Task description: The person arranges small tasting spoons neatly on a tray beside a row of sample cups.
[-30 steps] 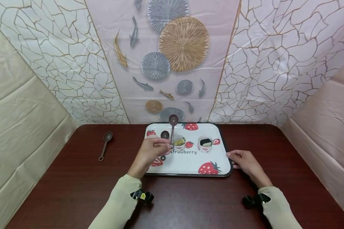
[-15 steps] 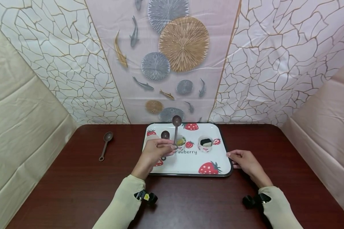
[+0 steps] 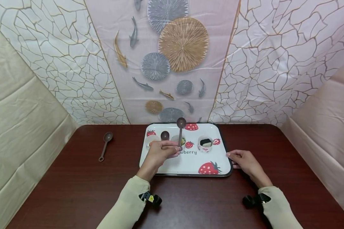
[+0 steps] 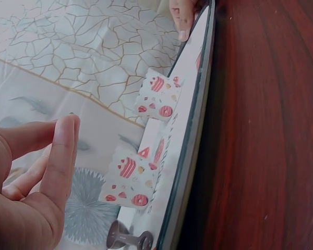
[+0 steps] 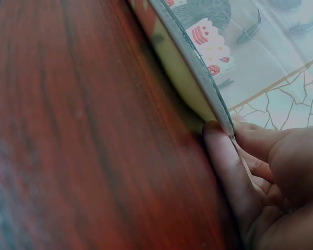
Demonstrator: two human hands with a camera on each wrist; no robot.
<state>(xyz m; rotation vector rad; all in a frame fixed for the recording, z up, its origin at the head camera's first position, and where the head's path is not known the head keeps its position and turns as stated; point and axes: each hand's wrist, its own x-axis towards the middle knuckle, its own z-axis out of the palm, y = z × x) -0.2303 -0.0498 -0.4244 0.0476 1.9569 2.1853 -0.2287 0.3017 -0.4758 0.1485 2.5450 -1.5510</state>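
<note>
My left hand (image 3: 158,156) pinches the handle end of a brown measuring spoon (image 3: 181,122), its bowl pointing away above the tray (image 3: 180,166). In the left wrist view the fingers (image 4: 62,151) hide nearly all of that spoon. Thumb and fingers of my right hand (image 3: 246,161) grip the tray's right rim (image 5: 198,67). A second brown measuring spoon (image 3: 164,135) lies on the tray, partly behind my left hand. Three paper cups stand there: a left cup (image 3: 149,139) partly covered, a middle cup (image 4: 129,179) with yellow-green contents, and a right cup (image 3: 204,148) with a black-and-white piece.
Another brown measuring spoon (image 3: 105,144) lies on the dark red-brown table (image 3: 66,178), left of the tray. A patterned cloth (image 3: 183,101) hangs behind the table, with pale cloth panels (image 3: 25,121) at the sides.
My left hand has shifted right with its measuring spoon, uncovering more of the left cup and covering more of the tray's lettering. My right hand stays on the rim.
</note>
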